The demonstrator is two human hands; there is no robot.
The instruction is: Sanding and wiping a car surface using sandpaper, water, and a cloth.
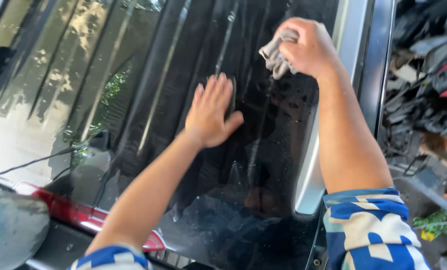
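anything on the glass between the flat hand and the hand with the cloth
Nothing solid: in the head view only bare dark glass with droplets separates the left hand from the right hand gripping the grey cloth.

The dark glass (148, 100) lies open across the upper left and centre of the frame, with nothing standing on it. The left hand (211, 112) lies flat mid-frame; the right hand (308, 47), bunched on a grey cloth (276, 55), fills the upper right. A silver trim strip (313, 165) bounds the glass on the right, and beyond it piled clutter (423, 85) blocks passage.
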